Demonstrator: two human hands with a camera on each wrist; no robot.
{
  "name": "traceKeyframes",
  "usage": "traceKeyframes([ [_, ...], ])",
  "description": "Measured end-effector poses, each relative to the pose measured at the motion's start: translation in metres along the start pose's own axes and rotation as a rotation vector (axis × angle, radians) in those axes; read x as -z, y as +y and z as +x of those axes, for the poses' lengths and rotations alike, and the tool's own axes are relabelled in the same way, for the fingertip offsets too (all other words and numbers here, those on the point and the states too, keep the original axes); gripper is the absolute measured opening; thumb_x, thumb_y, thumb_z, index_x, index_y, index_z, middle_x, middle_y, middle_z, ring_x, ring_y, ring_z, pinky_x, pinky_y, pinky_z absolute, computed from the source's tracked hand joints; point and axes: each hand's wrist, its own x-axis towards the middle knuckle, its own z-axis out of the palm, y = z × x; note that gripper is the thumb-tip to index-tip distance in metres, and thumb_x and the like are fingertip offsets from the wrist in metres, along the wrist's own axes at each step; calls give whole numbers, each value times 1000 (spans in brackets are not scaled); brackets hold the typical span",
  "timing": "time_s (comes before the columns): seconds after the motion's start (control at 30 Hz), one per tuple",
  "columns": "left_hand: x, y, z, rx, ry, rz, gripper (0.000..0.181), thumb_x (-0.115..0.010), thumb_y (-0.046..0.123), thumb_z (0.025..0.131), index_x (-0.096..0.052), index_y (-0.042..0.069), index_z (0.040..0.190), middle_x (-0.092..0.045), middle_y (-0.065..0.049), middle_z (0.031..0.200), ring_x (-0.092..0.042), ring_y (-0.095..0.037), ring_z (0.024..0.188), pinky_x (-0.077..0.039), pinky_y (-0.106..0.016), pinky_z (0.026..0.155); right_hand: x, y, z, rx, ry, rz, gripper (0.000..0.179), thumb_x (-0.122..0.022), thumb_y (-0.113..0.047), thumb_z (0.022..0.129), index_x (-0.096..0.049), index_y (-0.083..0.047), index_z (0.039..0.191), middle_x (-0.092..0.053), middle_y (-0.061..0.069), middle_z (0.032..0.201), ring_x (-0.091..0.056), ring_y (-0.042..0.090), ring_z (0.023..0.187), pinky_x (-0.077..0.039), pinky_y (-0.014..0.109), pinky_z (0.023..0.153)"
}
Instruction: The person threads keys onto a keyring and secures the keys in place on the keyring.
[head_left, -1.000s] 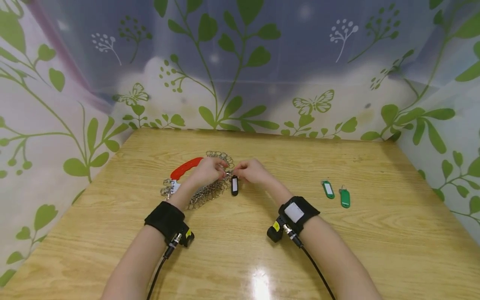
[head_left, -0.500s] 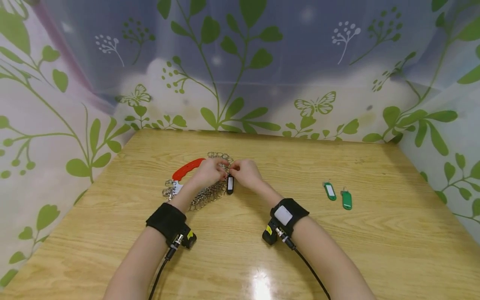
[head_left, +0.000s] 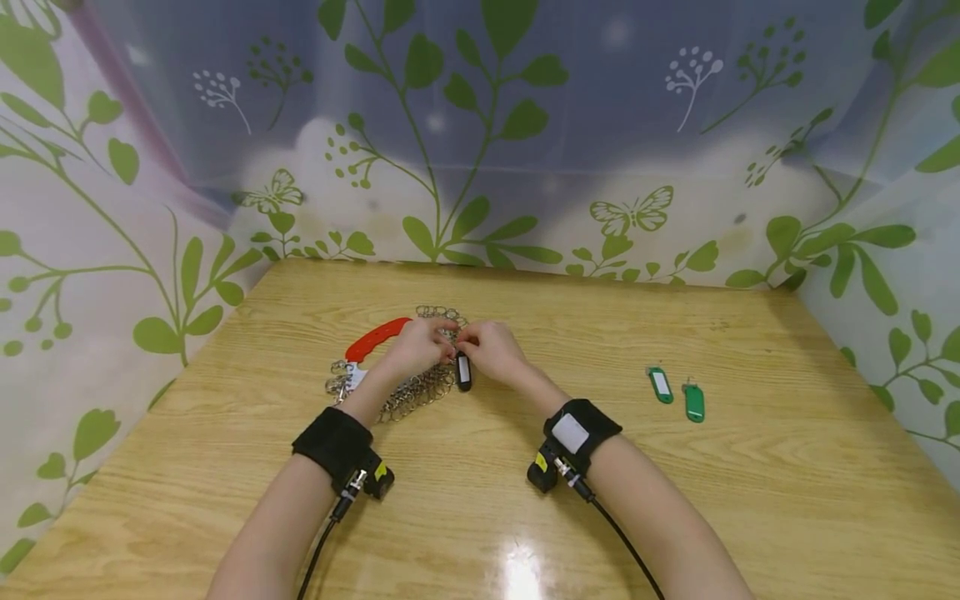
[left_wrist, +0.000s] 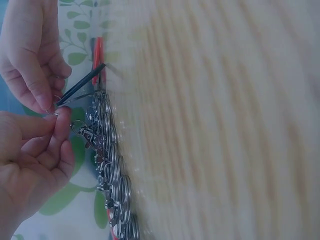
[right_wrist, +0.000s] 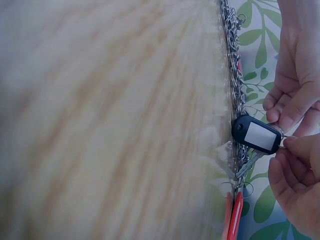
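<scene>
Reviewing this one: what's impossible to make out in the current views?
- Head: where the red handle ends, covered by the left hand.
- Head: any writing on the two green tags, too small.
- Left wrist: the face of the black tag, turned edge-on.
- Right wrist: tabletop grain, blurred.

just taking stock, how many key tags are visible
3: a black tag between left hand and right hand; farther right, a white-labelled green tag and a plain green tag. The hands may hide others.

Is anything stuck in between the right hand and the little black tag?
Nothing visible is. The right hand pinches right at the small metal ring of the black tag. The bunch of silver rings shows behind the tag, not between them.
</scene>
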Motion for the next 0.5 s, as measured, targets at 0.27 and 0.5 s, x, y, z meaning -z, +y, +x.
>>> traceKeyframes([
  [0.27, 1, 0, -2, 5, 13, 59, 23, -56, 2, 88, -64, -2, 110, -65, -16, 99, -61, -27, 89, -49, -37, 75, 1, 0, 0, 3, 18, -5, 13, -59, -10, 91, -70, -4, 90, -66, 8, 89, -57, 16, 72, -43, 25, 62],
  [0.5, 6, -3, -6, -47, -20, 128, 15, -59, 10, 89, -68, 0, 98, -66, -15, 94, -60, -28, 83, -45, -31, 68, 1, 2, 2, -27, 10, 10, 12, -59, -10, 91, -70, -5, 88, -65, 6, 83, -53, 14, 66, -40, 24, 58],
])
